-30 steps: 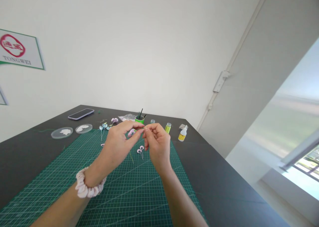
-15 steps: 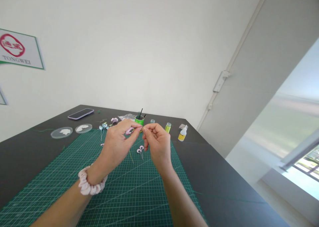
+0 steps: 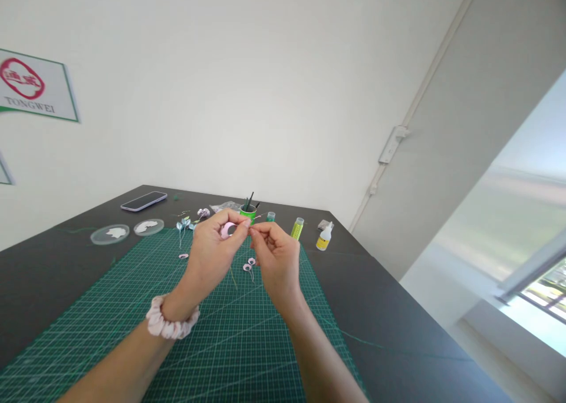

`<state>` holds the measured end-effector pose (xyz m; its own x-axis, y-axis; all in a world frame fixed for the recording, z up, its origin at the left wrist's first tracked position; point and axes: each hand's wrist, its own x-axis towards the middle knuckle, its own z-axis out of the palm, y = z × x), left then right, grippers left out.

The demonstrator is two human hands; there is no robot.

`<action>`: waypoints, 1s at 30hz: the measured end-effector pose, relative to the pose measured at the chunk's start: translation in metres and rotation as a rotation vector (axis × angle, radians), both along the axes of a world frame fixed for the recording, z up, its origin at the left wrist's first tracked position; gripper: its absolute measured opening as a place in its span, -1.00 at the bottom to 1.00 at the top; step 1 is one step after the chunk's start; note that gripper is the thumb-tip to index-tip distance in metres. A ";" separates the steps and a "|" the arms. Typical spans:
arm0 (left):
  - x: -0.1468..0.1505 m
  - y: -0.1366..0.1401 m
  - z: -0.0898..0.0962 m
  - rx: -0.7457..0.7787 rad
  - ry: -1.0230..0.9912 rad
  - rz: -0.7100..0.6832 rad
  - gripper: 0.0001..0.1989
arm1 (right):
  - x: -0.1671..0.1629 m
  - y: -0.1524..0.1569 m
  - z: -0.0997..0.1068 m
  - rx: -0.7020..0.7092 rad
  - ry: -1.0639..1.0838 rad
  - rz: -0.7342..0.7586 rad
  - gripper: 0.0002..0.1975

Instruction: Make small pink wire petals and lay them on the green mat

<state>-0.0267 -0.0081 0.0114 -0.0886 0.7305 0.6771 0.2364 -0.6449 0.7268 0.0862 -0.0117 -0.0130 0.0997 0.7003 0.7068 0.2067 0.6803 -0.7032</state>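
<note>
Above the green cutting mat (image 3: pixel 247 338), my left hand (image 3: pixel 216 241) and my right hand (image 3: pixel 278 255) meet with thumbs and forefingers pinched together. Whatever sits between the fingertips is too small to name; a thin pale sliver shows just beyond them. A pink scrunchie (image 3: pixel 170 323) circles my left wrist. Below my right fingertips, small pink flower pieces on thin wire stems (image 3: pixel 248 267) lie on the mat. One loose pink piece (image 3: pixel 183 256) rests left of my left hand. A pink ring-shaped thing (image 3: pixel 227 231) is partly hidden behind my left fingers.
Behind the hands stands a green cup (image 3: pixel 248 214) holding dark tools. Rightward are a yellow-green tube (image 3: pixel 297 229) and a white glue bottle (image 3: pixel 324 238). On the left lie blue flowers (image 3: pixel 184 223), clear dishes (image 3: pixel 110 234) with white material, and a phone (image 3: pixel 144 201).
Both hands have shifted slightly, the right one a little leftward. The fingertips stay pinched close together. The loose pink piece on the mat is now more exposed beside my left hand.
</note>
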 end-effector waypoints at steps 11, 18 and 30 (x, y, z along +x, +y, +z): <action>-0.009 0.015 -0.015 0.548 0.445 0.234 -0.83 | 0.009 -0.024 0.013 0.193 -0.426 -0.345 -0.77; -0.011 0.013 -0.014 0.683 0.578 0.160 -0.87 | 0.024 -0.033 0.024 0.197 -0.432 -0.341 -0.83; -0.007 -0.002 -0.015 0.651 0.521 -0.095 -0.83 | 0.046 -0.010 0.028 -0.121 -0.092 0.069 -0.87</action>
